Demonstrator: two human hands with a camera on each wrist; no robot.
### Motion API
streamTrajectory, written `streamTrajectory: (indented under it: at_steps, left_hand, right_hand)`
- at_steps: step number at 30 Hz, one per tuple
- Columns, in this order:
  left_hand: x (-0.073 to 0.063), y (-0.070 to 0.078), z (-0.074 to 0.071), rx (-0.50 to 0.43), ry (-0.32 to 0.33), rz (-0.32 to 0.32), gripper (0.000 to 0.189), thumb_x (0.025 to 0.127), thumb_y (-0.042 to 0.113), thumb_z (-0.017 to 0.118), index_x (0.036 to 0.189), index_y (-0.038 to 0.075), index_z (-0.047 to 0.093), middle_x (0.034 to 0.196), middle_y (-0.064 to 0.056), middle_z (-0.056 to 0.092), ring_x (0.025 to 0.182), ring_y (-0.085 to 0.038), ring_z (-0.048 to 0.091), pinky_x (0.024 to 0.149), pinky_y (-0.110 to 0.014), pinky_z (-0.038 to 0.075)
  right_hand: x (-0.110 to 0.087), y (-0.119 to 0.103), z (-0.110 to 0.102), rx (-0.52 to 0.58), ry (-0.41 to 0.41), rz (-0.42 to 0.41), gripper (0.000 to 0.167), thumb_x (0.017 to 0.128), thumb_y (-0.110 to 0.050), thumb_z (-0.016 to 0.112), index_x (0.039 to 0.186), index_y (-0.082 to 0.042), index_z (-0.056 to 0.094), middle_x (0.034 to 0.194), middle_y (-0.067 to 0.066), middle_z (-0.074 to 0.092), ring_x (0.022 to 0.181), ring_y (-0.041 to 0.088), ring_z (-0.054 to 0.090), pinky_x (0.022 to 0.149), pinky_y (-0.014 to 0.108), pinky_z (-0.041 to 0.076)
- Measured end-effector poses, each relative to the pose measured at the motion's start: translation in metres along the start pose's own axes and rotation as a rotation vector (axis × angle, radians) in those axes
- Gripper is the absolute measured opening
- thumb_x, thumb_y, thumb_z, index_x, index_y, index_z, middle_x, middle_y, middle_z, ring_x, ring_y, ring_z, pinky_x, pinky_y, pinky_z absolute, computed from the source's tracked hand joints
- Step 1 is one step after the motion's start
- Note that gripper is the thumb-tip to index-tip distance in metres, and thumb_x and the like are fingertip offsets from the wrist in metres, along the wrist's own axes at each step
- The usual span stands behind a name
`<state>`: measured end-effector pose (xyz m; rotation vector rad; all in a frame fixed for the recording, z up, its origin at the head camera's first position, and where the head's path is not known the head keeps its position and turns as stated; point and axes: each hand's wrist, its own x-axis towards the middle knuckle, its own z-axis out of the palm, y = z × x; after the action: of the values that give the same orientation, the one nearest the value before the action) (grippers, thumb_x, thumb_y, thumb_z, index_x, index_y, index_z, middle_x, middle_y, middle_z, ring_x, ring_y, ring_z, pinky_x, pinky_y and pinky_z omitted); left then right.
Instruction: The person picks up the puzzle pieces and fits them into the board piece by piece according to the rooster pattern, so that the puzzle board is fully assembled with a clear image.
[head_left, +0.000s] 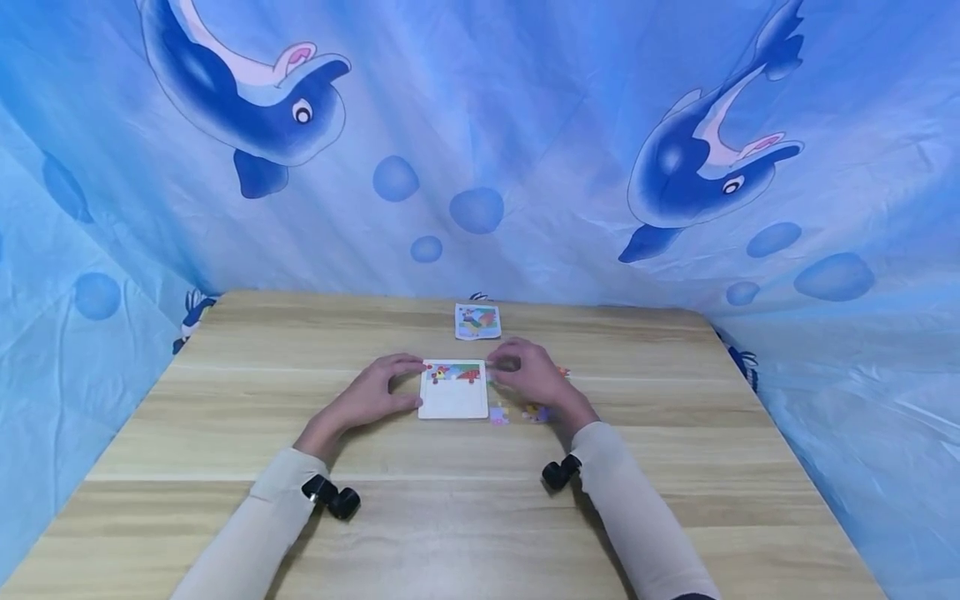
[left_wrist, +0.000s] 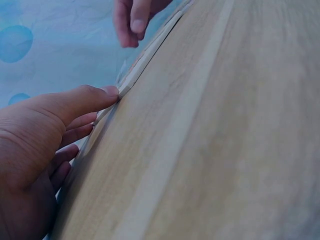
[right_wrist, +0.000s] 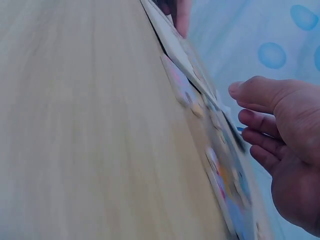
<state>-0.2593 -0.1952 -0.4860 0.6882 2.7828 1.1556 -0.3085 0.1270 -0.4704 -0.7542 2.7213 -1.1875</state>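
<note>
A white square puzzle board (head_left: 452,403) lies on the wooden table, a row of coloured pieces (head_left: 453,372) filling its top part and bare white below. My left hand (head_left: 381,389) rests at the board's left side, thumb near the lower corner and fingertips at the upper one. In the left wrist view, the thumb (left_wrist: 102,95) lies along the board's edge. Over the board's upper right corner is my right hand (head_left: 528,372), its fingers loosely bent. The right wrist view shows no piece between its thumb (right_wrist: 245,89) and fingers.
Loose puzzle pieces lie right of the board, among them a pale purple one (head_left: 499,414) and a darker one (head_left: 536,412), partly under the right hand. A picture card (head_left: 477,322) lies behind the board. A blue dolphin-print curtain (head_left: 540,150) hangs past the table's far edge.
</note>
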Motion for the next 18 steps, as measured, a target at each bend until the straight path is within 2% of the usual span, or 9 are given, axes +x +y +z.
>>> streamTrajectory:
  at_steps: [5,10,18]
  left_hand:
    - [0.000,0.001,-0.003,-0.002,0.002,-0.003,0.061,0.089,0.027,0.080,0.144,0.010,0.061,0.156,-0.016,0.049,0.149,-0.043,0.039,0.122,-0.066,0.031]
    - [0.000,0.000,-0.003,-0.009,-0.002,-0.007,0.060,0.089,0.027,0.080,0.144,0.010,0.061,0.156,-0.016,0.049,0.149,-0.042,0.039,0.122,-0.065,0.031]
    - [-0.001,0.001,-0.002,0.008,0.007,0.006,0.060,0.090,0.028,0.079,0.144,0.010,0.061,0.155,-0.018,0.050,0.148,-0.045,0.040,0.121,-0.067,0.032]
  right_hand:
    - [-0.010,0.005,-0.009,-0.002,-0.028,0.024,0.023,0.090,-0.022,0.079,0.113,-0.017,0.077,0.120,0.000,0.067,0.117,0.022,0.063,0.107,0.047,0.052]
    - [-0.014,0.012,-0.010,0.004,-0.058,0.003,0.025,0.089,-0.023,0.079,0.114,-0.017,0.077,0.121,0.001,0.066,0.114,0.023,0.061,0.102,0.047,0.053]
    - [-0.016,0.016,-0.007,0.000,-0.043,0.006,0.025,0.089,-0.023,0.080,0.113,-0.016,0.078,0.122,0.002,0.065,0.113,0.024,0.061,0.100,0.047,0.053]
